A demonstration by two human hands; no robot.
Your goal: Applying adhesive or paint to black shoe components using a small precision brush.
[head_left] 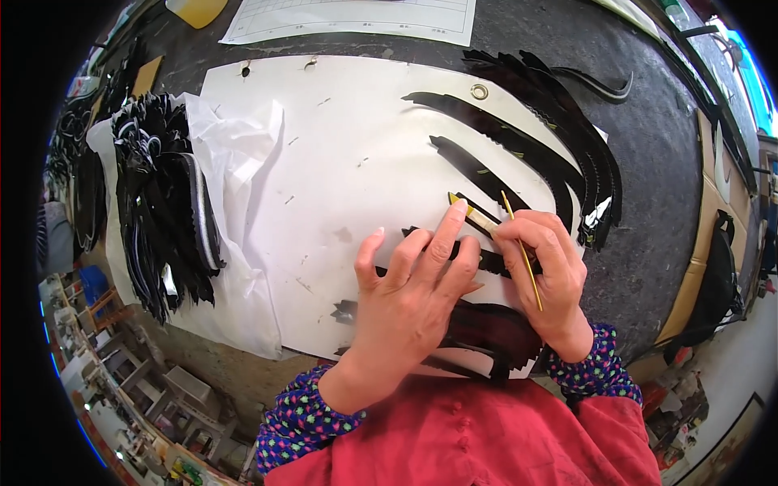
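My left hand [413,296] lies over several black curved strips on a white board [324,162]. Its fingers are stretched out, and the index fingertip presses the yellow-tipped end of a narrow strip [478,215] with a pale section. Between the fingers of my right hand [547,263] is a thin gold-coloured stick [532,279], held slanted like a pencil. The right fingertips also touch the pale part of that strip or lie right beside it; I cannot tell which. More black strips [502,324] fan out below my hands, partly hidden by them.
A thick bundle of black strips [158,211], some light-edged, sits on crumpled white paper [243,154] at the left. Black strips [583,154] curve along the board's right side. A ruled sheet [348,24] and a yellow container [194,11] lie on the dark table's far part.
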